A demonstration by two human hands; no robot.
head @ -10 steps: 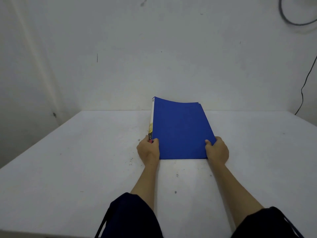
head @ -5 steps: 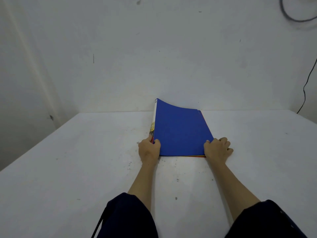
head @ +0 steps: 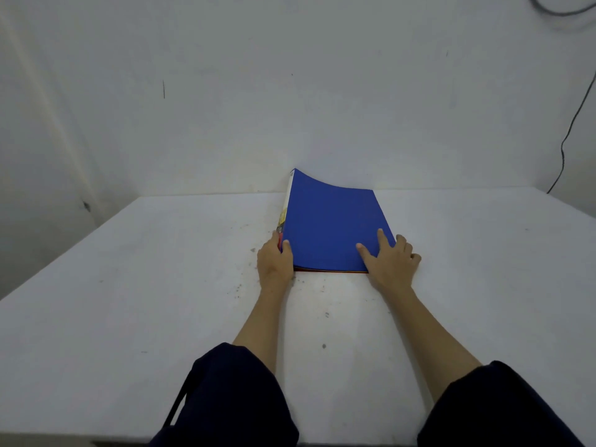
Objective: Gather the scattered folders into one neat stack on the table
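Note:
A stack of folders (head: 329, 224) with a blue one on top lies in the middle of the white table (head: 129, 285). Thin red and orange edges of lower folders show along its near side. Its left spine side is raised and shows a white and yellow label, so the top cover curves upward. My left hand (head: 275, 262) grips the stack's near left corner, thumb on top. My right hand (head: 390, 259) lies flat on the near right corner, fingers spread over the blue cover.
A white wall rises right behind the table's far edge. A black cable (head: 571, 124) hangs down the wall at the far right. Dark sleeves cover my upper arms at the bottom of the view.
The stack has come down flatter onto the table. My right hand has let go of the corner and spread its fingers flat over the blue cover. My left hand keeps its grip.

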